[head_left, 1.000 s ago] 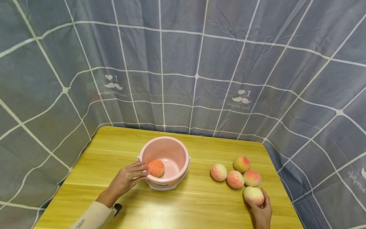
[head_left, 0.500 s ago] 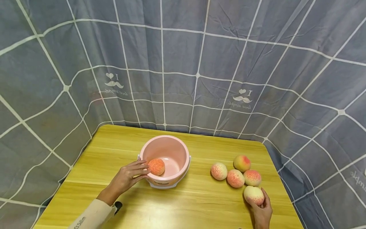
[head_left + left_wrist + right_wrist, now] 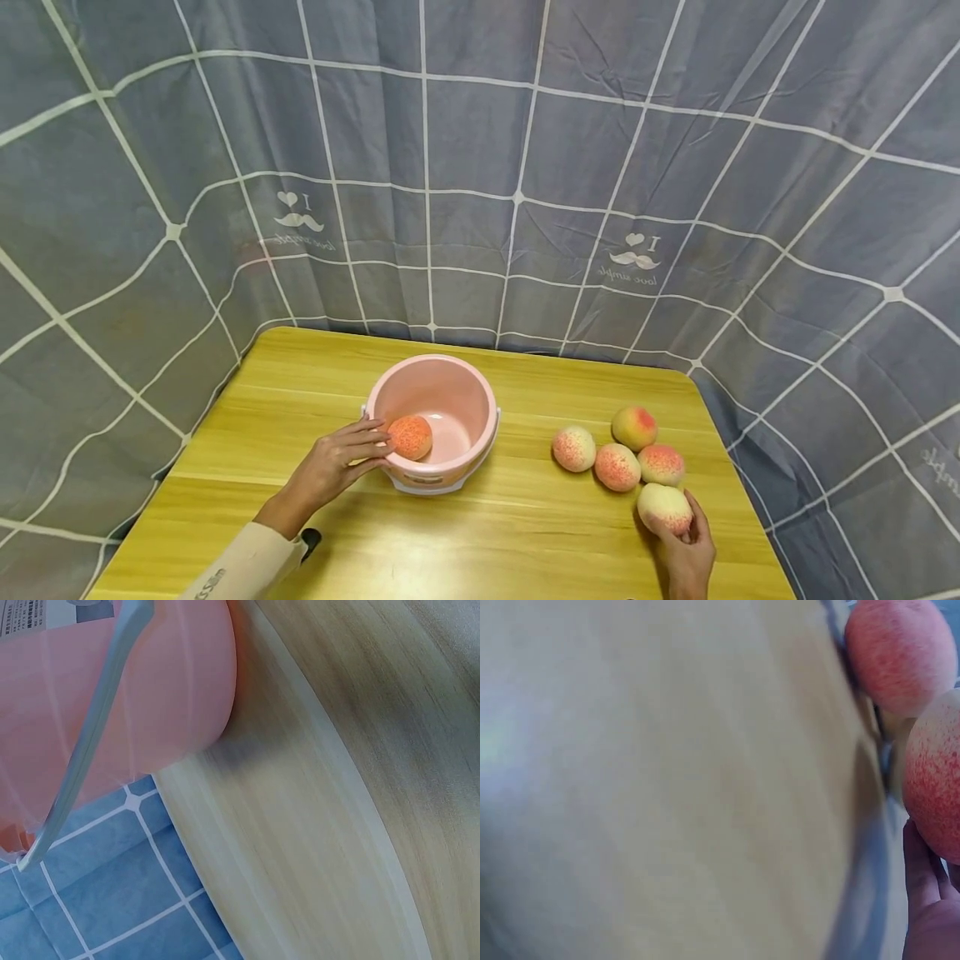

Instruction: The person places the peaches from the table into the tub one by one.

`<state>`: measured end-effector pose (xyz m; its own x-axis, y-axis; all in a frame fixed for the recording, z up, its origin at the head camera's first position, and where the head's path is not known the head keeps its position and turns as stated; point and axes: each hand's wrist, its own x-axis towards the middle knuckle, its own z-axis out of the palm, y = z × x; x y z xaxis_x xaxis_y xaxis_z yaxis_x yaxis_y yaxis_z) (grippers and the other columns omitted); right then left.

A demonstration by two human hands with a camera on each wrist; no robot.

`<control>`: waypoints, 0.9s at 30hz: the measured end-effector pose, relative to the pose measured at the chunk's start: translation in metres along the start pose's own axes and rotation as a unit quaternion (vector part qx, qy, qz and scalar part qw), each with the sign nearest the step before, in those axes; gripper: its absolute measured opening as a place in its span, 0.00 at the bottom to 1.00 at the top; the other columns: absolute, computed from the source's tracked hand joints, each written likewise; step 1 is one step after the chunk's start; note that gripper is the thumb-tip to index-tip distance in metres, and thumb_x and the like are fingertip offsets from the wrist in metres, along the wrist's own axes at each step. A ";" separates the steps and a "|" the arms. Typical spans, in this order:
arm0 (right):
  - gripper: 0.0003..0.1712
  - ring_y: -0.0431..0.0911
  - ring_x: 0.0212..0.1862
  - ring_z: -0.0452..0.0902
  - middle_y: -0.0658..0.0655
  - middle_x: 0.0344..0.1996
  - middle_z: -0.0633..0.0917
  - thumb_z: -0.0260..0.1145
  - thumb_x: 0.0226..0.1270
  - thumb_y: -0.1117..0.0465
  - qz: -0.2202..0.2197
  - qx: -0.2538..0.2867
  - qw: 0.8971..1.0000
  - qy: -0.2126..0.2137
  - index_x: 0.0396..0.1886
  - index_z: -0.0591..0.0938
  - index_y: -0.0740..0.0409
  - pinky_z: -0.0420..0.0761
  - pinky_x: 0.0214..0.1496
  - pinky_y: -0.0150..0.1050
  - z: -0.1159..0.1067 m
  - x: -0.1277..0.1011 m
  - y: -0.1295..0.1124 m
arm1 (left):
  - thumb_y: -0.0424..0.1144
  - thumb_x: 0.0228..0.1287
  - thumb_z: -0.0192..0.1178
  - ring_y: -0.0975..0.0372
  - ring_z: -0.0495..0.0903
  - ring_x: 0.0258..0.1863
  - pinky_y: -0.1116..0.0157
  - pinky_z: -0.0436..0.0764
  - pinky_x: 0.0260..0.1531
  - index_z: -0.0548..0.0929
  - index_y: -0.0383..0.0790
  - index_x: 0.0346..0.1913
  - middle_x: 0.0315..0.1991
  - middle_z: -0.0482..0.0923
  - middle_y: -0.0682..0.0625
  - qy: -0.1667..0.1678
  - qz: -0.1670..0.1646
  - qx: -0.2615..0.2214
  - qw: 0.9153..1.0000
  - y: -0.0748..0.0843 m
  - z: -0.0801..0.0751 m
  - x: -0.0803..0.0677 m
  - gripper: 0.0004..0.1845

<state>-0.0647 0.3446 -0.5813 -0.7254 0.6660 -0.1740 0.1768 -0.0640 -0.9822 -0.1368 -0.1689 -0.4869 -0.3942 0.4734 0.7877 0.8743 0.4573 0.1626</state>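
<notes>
A pink bucket with a pale handle stands on the table, an orange-red peach inside it. My left hand holds the bucket's near-left rim, fingers over the edge and thumb outside. In the left wrist view the bucket's side and handle show; the hand is out of that view. My right hand grips a pale yellow peach with a red-speckled base, thumb on one side and fingers on the other. The right wrist view shows this peach against the thumb side.
Several more peaches lie grouped just beyond the held one: a speckled peach, a pinker peach, a yellow-red peach and a red-topped peach. A grey checked curtain surrounds the wooden table.
The head view has shifted slightly. The right hand's peach has tilted and risen a little; the left hand stays at the bucket's rim.
</notes>
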 end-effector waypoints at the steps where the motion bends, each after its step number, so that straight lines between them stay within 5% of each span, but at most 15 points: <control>1: 0.49 0.37 0.61 0.66 0.46 0.57 0.71 0.76 0.51 0.71 -0.005 0.008 1.000 -0.004 0.72 0.66 0.45 0.72 0.49 0.13 0.001 -0.001 -0.003 | 0.48 0.66 0.57 0.50 0.84 0.44 0.63 0.81 0.54 0.90 0.41 0.39 0.39 0.87 0.46 0.002 0.001 -0.001 1.000 0.000 0.000 0.000 0.17; 9: 0.45 0.27 0.46 0.73 0.40 0.48 0.73 0.72 0.51 0.78 -0.045 0.062 0.996 -0.044 0.70 0.69 0.53 0.78 0.45 0.15 0.012 -0.005 -0.026 | 0.48 0.64 0.58 0.51 0.84 0.45 0.63 0.80 0.56 0.90 0.40 0.38 0.38 0.87 0.45 0.006 0.001 -0.005 1.000 -0.001 0.000 0.000 0.16; 27: 0.46 0.28 0.51 0.72 0.44 0.54 0.70 0.71 0.54 0.76 -0.090 0.017 0.983 -0.158 0.72 0.62 0.63 0.78 0.49 0.17 0.044 -0.012 -0.046 | 0.49 0.66 0.56 0.50 0.85 0.43 0.62 0.80 0.55 0.90 0.39 0.38 0.38 0.87 0.45 0.003 -0.002 -0.005 1.000 0.000 -0.001 0.000 0.18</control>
<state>-0.0933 0.3072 -0.5370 -0.9140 0.4057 -0.0062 0.0090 0.0050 -0.9999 -0.1365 -0.1697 -0.4867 -0.3967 0.4663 0.7907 0.8749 0.4528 0.1719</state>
